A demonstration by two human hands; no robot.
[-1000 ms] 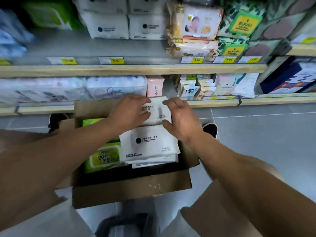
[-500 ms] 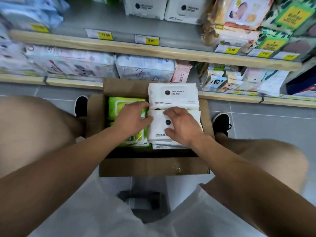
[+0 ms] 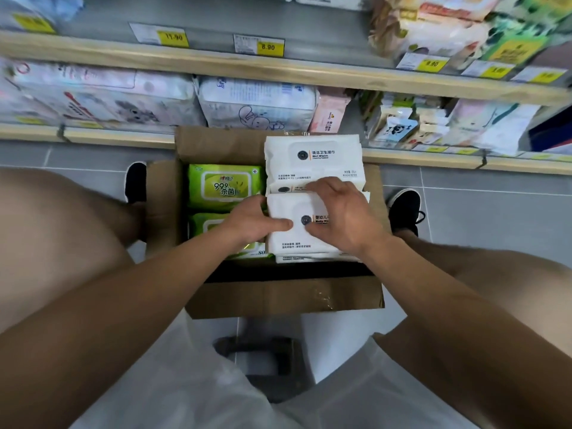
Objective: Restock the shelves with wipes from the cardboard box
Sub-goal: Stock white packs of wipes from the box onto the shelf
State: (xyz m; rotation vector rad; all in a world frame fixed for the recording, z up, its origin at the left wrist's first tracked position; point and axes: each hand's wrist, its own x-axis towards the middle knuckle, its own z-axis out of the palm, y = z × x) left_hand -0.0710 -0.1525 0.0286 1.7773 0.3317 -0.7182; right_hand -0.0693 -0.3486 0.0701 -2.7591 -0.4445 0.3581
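Both hands have closed in on the near white soft plastic pack of wipes [image 3: 297, 227], which half a second ago lay under them untaken. It sits on the white stack at the right of the open brown cardboard box [image 3: 278, 297], beside green wipe packs [image 3: 224, 187]. The left hand [image 3: 252, 222] pinches its left edge, thumb on top; the right hand [image 3: 339, 216] curls its fingers over the far edge. Pickup is under way; next, probably, lift it clear toward the wooden-edged shelf [image 3: 278, 71].

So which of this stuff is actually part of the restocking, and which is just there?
Part of the job:
- cardboard box
- white wipes pack, held by left hand and right hand
- green wipes packs
- shelves

Just there:
- price tags
- black shoes
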